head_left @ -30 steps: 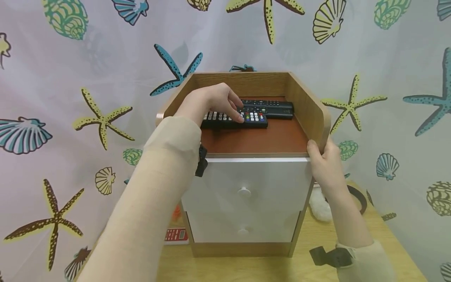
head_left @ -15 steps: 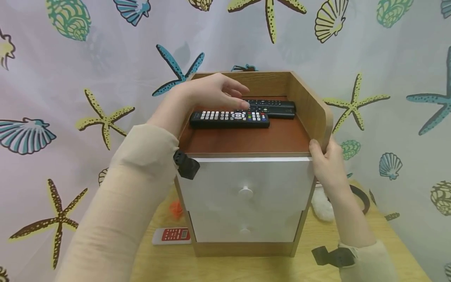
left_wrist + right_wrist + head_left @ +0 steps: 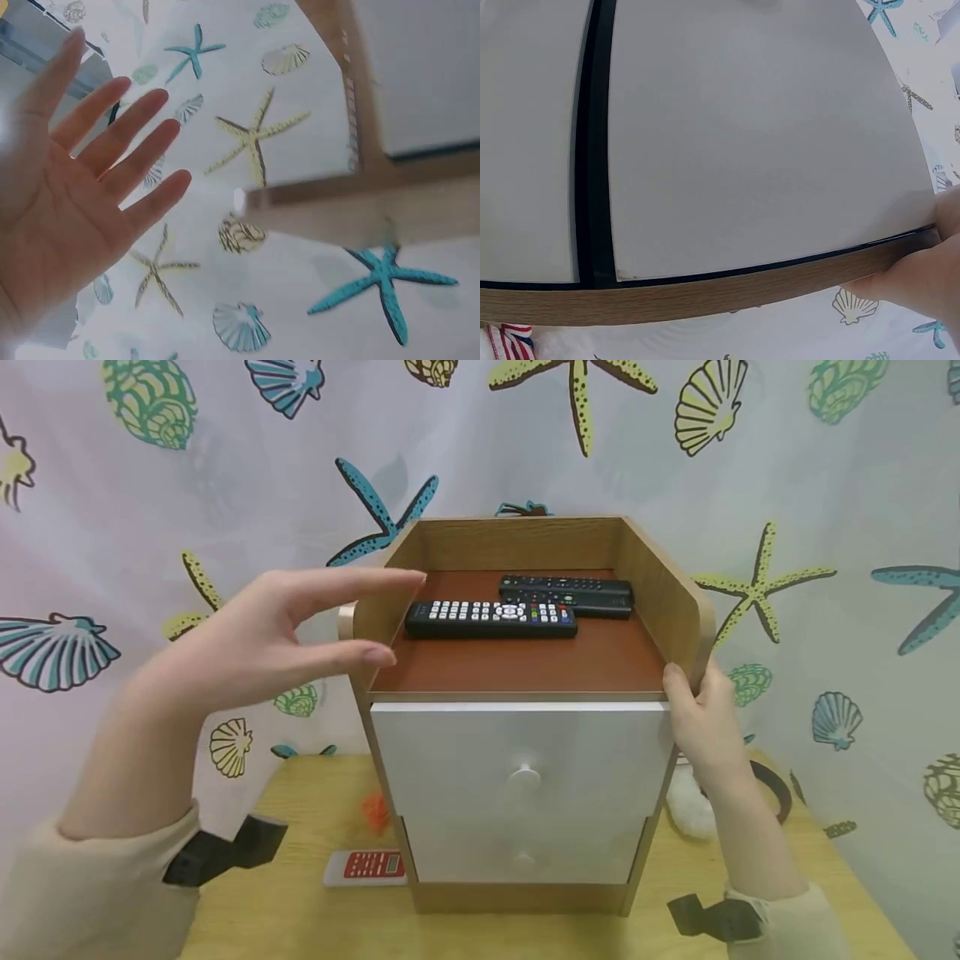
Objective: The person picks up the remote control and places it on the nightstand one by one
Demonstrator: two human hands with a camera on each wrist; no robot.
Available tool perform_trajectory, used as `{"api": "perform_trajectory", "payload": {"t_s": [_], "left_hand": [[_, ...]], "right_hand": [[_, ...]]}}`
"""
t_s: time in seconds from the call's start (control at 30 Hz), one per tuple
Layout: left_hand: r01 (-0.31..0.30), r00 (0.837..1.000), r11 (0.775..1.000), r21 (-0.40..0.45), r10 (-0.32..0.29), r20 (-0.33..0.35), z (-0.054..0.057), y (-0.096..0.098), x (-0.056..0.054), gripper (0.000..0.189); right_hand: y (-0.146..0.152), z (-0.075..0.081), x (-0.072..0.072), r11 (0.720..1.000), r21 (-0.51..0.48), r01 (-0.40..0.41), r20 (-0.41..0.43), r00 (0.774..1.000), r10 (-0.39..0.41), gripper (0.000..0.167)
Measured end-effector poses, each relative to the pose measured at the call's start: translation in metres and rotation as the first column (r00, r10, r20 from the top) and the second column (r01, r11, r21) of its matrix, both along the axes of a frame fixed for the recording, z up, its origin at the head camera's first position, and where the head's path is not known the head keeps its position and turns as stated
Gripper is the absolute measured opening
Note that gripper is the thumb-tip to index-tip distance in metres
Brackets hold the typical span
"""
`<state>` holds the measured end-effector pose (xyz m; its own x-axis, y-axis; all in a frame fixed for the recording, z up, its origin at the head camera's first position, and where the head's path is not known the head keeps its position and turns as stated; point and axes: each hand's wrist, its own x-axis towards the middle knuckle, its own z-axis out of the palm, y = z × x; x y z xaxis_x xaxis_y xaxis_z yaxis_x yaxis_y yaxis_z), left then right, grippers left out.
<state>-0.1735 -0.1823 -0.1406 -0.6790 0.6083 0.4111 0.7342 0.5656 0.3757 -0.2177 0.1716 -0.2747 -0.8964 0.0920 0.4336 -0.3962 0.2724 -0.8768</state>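
Note:
A small wooden cabinet (image 3: 522, 697) with two white drawers (image 3: 450, 752) stands before me. On its reddish-brown top lies a black remote control (image 3: 487, 628) with white and coloured buttons. Two more black remotes (image 3: 600, 602) lie side by side just behind it, partly overlapped in view. My left hand (image 3: 247, 639) is in the air left of the cabinet, fingers extended and thumb apart, holding nothing; the left wrist view shows its bare palm (image 3: 67, 195). My right hand (image 3: 703, 718) grips the cabinet's right side panel at the front edge, thumb in front and fingers behind.
The cabinet stands on a light wooden table (image 3: 300, 827). Left of it are a red-and-white calculator (image 3: 371, 864) and a fuzzy orange thing (image 3: 375, 812). A white fluffy thing (image 3: 686, 806) and a dark band (image 3: 776, 789) lie to its right. A shell-and-starfish curtain (image 3: 262, 510) hangs behind.
My left hand has let go of the front remote, lifted, and drawn back left, off the cabinet top. The remotes stay where they lay. My right hand keeps its grip on the cabinet.

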Motion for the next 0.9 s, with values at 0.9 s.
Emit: {"api": "perform_trajectory", "payload": {"t_s": [0.9], "left_hand": [[-0.217, 0.953, 0.894, 0.391, 0.107, 0.285, -0.211, -0.122, -0.015, 0.058]], "right_hand": [[0.000, 0.000, 0.000, 1.000, 0.012, 0.022, -0.026, 0.999, -0.022, 0.046]]}}
